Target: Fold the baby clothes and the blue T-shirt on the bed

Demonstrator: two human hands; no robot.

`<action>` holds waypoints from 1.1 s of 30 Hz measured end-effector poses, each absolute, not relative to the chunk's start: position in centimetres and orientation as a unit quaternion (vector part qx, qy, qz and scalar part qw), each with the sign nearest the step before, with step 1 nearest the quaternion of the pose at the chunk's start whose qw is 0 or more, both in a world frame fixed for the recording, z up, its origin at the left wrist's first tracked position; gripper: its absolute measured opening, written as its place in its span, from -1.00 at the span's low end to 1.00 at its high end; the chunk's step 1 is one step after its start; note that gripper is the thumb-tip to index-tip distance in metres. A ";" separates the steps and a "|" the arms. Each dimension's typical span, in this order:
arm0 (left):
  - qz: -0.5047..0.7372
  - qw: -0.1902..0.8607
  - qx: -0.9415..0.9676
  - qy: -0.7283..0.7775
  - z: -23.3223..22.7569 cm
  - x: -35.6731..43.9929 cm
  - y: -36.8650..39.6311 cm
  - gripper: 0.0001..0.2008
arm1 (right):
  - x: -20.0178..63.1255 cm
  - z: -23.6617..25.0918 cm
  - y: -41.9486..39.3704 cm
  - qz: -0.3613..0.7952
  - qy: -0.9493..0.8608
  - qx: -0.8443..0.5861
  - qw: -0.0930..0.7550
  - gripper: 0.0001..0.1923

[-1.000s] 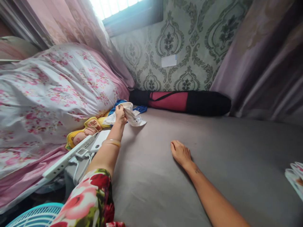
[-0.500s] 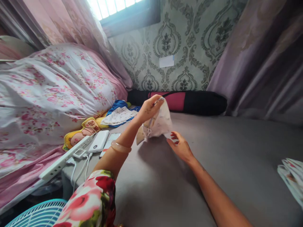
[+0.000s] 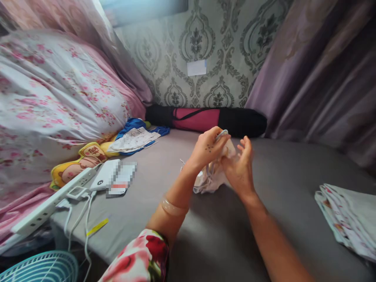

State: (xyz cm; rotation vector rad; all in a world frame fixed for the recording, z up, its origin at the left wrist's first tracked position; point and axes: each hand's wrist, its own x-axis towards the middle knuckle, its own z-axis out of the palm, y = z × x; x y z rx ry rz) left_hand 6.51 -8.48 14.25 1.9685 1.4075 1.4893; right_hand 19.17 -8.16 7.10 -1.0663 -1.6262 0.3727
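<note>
Grey bed sheet [image 3: 264, 203]: broad flat surface carrying everything. Floral pink-and-white quilt [image 3: 55, 94]: heaped at left. Black-and-pink rolled mat [image 3: 205, 119]: against the wall. Folded printed cloth stack [image 3: 343, 217]: at right, well apart. White power strip [image 3: 49, 201]: left edge, cables trailing. Small crumpled white printed cloth [image 3: 210, 178]: mid-bed, pinched at top by left hand [image 3: 207, 149]; right hand [image 3: 239, 168] spread, fingers touching it. Best handled by gripping opposite edges and pulling flat, clear of the cables.

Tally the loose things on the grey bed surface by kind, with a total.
Small white printed garments: 2, one held by left hand and right hand at, one on blue cloth
Folded printed cloth stacks: 1
Power banks: 1
Phones: 1
Total: 5
</note>
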 end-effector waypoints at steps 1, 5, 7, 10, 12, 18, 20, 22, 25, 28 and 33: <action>0.522 0.179 0.678 0.486 13.6 6.7 -8.2 -0.81 | 19.9 7.1 -7.8 0.127 -0.678 -0.467 0.553 -0.22; 0.518 0.289 0.652 0.472 11.0 6.9 -7.2 -0.75 | 22.0 6.3 -6.3 0.107 -0.690 -0.533 0.477 -0.63; 0.509 0.334 0.634 0.477 9.9 6.6 -6.8 -0.71 | 22.7 5.5 -5.7 0.131 -0.699 -0.561 0.424 -0.69; 0.495 0.381 0.604 0.494 8.5 5.9 -6.2 -0.67 | 23.2 3.9 -4.8 0.181 -0.702 -0.578 0.373 -0.71; 0.486 0.393 0.595 0.506 7.9 5.2 -5.9 -0.68 | 23.6 2.9 -4.2 0.220 -0.696 -0.573 0.373 -0.71; 0.452 0.399 0.610 0.514 7.3 3.8 -5.6 -0.79 | 25.6 3.5 -3.5 0.384 -0.629 -0.498 0.457 -0.62; 0.447 0.386 0.610 0.528 7.2 3.5 -5.6 -0.79 | 26.6 5.4 -4.3 0.424 -0.627 -0.467 0.457 -0.59; 0.441 0.368 0.613 0.542 7.1 3.4 -5.6 -0.79 | 27.4 7.5 -5.4 0.438 -0.634 -0.449 0.452 -0.59; 0.418 0.345 0.651 0.532 6.7 3.3 -5.4 -0.79 | 28.2 9.7 -6.8 0.444 -0.647 -0.447 0.429 -0.59; 0.394 0.310 0.703 0.504 6.6 3.7 -5.4 -0.81 | 28.4 10.5 -7.3 0.443 -0.664 -0.453 0.397 -0.60; 0.389 0.260 0.745 0.475 6.7 4.8 -5.7 -0.79 | 29.1 10.6 -7.5 0.447 -0.692 -0.440 0.357 -0.62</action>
